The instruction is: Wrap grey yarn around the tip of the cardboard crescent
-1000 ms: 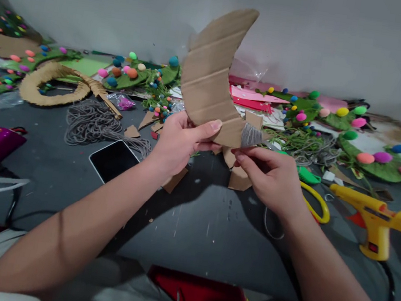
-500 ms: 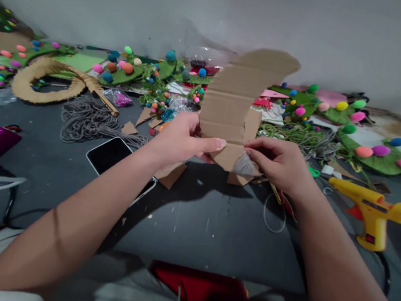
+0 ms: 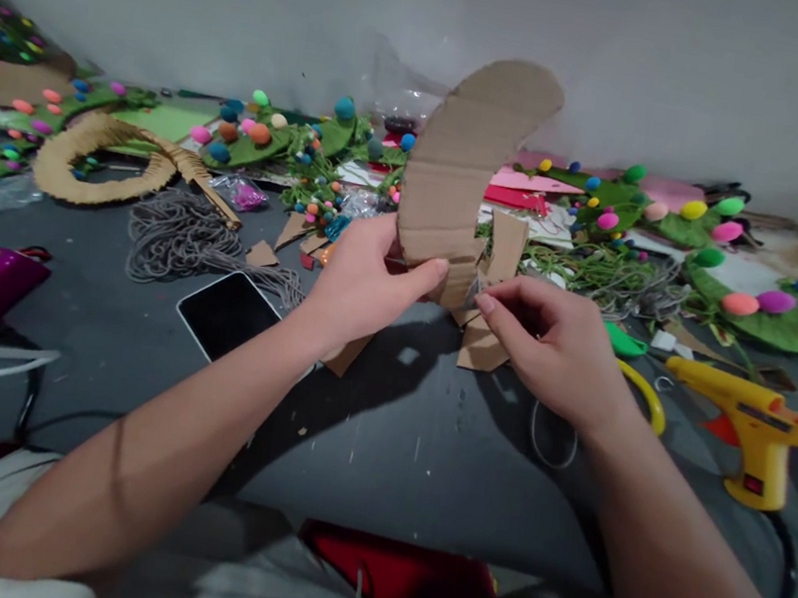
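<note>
A curved strip of brown cardboard (image 3: 456,168) stands upright above the table, with crease lines across it. My left hand (image 3: 363,284) grips its lower end, thumb in front and fingers behind. Close to the strip's lower right edge, my right hand (image 3: 550,337) pinches thumb and forefinger on what looks like thin grey cord (image 3: 473,290); little of it shows between the fingertips and the cardboard. Cardboard scraps (image 3: 483,344) lie beneath the hands.
A yellow glue gun (image 3: 756,417) lies at the right, by yellow-handled scissors (image 3: 646,396). Left of centre are a phone (image 3: 228,313), a grey cord heap (image 3: 179,241) and a wrapped ring (image 3: 93,163). Green leaves with colourful balls (image 3: 773,303) line the back.
The cardboard strip has turned and tilted leftward, hiding most of the grey patch at its lower end. My right hand has shifted slightly, its fingertips still at the strip's edge.
</note>
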The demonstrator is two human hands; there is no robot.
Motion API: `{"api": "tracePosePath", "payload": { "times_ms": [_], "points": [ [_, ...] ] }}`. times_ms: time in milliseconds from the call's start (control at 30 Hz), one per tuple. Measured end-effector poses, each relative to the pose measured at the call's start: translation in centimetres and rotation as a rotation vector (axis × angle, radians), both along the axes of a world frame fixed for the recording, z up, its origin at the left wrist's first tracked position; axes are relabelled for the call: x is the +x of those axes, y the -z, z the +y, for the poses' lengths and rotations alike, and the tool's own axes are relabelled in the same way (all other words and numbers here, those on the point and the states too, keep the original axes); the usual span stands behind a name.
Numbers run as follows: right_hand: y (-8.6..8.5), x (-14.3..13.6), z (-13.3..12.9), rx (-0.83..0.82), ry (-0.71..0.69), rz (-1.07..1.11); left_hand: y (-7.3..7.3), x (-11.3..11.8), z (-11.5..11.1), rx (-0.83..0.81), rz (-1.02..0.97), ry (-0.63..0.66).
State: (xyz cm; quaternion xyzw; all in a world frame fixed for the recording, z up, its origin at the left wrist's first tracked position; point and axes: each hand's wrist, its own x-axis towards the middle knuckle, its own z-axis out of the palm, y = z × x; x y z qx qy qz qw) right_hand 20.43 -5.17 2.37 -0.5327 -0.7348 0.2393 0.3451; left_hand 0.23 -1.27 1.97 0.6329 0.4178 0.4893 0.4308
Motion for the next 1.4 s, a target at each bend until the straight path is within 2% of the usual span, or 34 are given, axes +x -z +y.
{"api": "tracePosePath", "payload": {
  "times_ms": [367, 600, 800, 967, 1067, 1233, 1400],
  "points": [
    [0.5, -1.7, -0.9, -0.039, 0.038, 0.149, -0.5, 0.5, -0.5, -0.066, -0.222, -0.073],
    [0.2, -1.7, -0.6, -0.059, 0.031, 0.207, -0.3, 0.2, 0.2, -0.160, -0.373, 0.016],
    [0.5, -1.1, 0.3, -0.098, -0.039, 0.240, -0.5, -0.6, 1.0, -0.285, -0.412, 0.090],
    [1.4, 0.7, 1.6, -0.045, -0.165, 0.167, -0.6, -1.8, 1.4, -0.408, -0.307, 0.301],
    [1.6, 1.7, 2.1, 0.028, -0.160, 0.058, -0.7, -2.4, 1.4, -0.403, -0.175, 0.405],
    [0.9, 2.1, 1.9, 0.087, -0.157, -0.080, -1.1, -2.4, 1.0, -0.310, 0.075, 0.414],
    [0.1, 1.2, 0.6, 0.054, -0.085, -0.081, -1.2, -1.8, 0.8, -0.168, 0.113, 0.285]
  ]
}}
